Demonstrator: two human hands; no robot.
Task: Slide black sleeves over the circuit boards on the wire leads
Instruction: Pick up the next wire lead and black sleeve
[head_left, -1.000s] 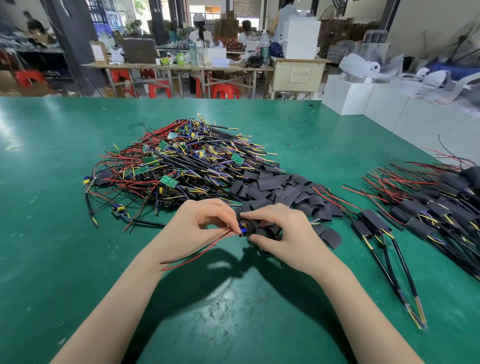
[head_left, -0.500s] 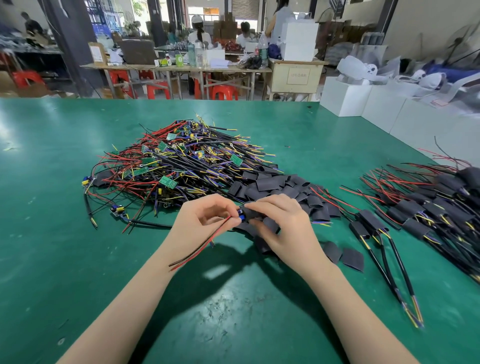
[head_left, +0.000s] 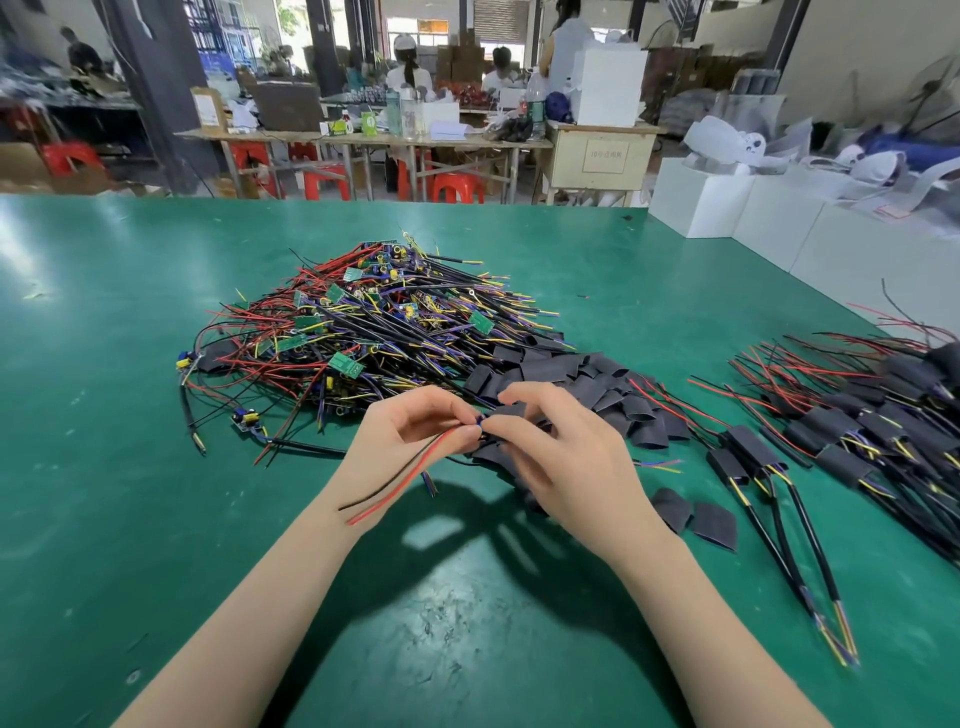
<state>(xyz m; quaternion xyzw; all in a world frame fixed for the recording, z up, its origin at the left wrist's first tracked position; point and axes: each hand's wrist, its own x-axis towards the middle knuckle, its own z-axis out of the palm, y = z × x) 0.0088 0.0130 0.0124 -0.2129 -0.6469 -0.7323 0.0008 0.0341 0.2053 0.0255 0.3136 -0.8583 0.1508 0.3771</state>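
Board end is pinched by left hand (head_left: 415, 441), sleeve (head_left: 511, 413) by right hand (head_left: 561, 462), above the table (head_left: 130, 467) — red and black leads (head_left: 400, 480) dangling. Risk: sleeve mouth catches on components, bunches or slips — misalignment.

I see a green table (head_left: 130, 467). At its centre lies a tangled wire pile (head_left: 374, 332), with loose black sleeves (head_left: 561, 371) heaped at its four o'clock. Two sleeves (head_left: 693, 514) lie apart nearer me. Finished sleeved leads (head_left: 862, 431) spread at three o'clock.
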